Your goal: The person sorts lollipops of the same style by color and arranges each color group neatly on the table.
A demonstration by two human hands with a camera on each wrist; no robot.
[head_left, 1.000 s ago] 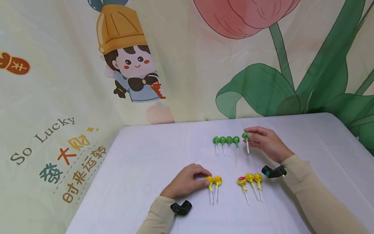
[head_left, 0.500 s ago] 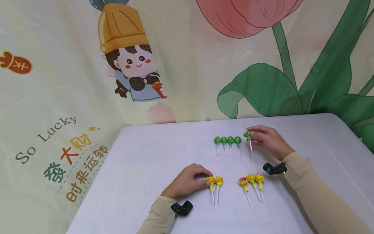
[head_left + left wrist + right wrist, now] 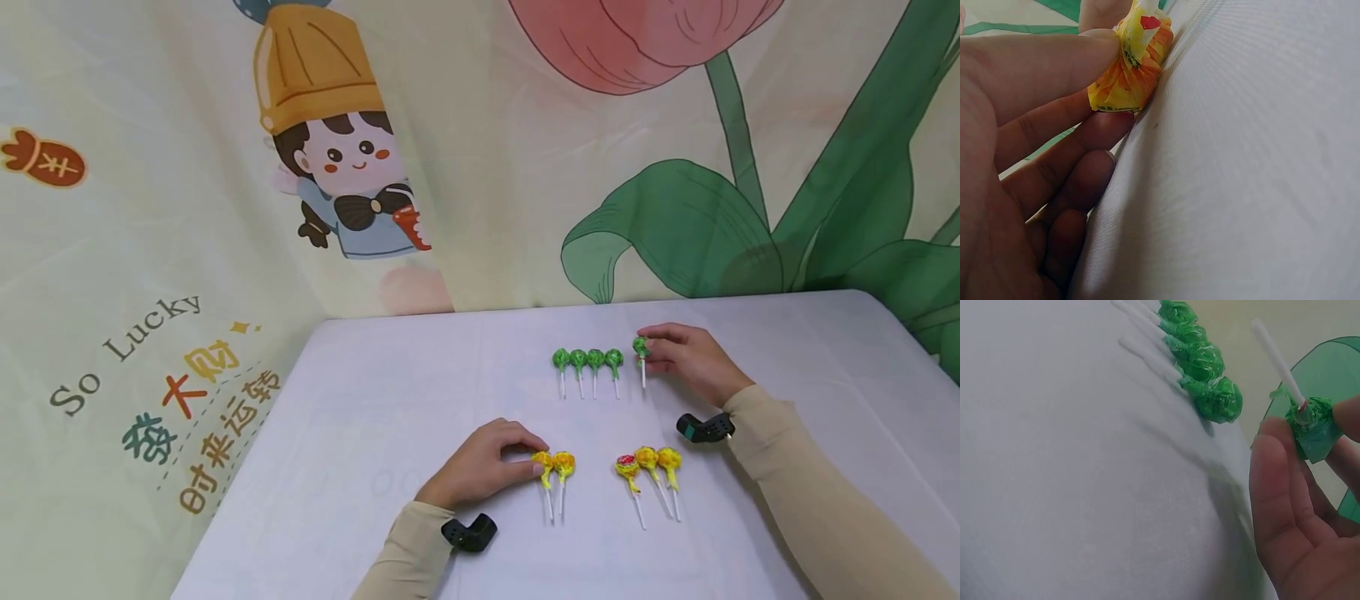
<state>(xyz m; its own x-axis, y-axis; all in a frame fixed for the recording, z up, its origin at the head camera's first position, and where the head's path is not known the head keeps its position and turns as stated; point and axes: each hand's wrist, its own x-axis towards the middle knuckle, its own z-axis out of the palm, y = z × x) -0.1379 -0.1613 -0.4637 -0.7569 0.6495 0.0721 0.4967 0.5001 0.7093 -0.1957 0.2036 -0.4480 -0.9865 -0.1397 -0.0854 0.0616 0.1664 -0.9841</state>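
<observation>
While my left hand (image 3: 480, 462) rests low on the worktop (image 3: 390, 417) nearest me, its fingers (image 3: 1054, 119) are curled and pinch the wrapped head of a yellow lollipop (image 3: 542, 463). In the left wrist view that wrapper (image 3: 1132, 69) sits squeezed between my thumb and fingers, pressed against the white cloth. A second yellow lollipop (image 3: 564, 465) lies just beside it at 3 o'clock, the two heads touching and both sticks pointing back toward me. Farther toward 3 o'clock, apart from that pair, lie three more: one with a red mark on its wrapper (image 3: 624, 467) and two yellow ones (image 3: 658, 458) close together, sticks also toward me.

Beyond those, toward 1 o'clock from my left hand, my right hand (image 3: 690, 358) is closed on a green lollipop (image 3: 640, 348), thumb and fingertips clamped on its head. In the head view its stick points down toward the cloth; I cannot tell whether the stick touches the worktop. In the right wrist view the green head (image 3: 1313, 422) sits between my fingertips (image 3: 1272, 462) with the white stick pointing away from my palm. At 9 o'clock from it, just beside but not touching, a row of four green lollipops (image 3: 588, 360) lies side by side, sticks toward me. At the far edge hangs a printed backdrop (image 3: 360, 167).
</observation>
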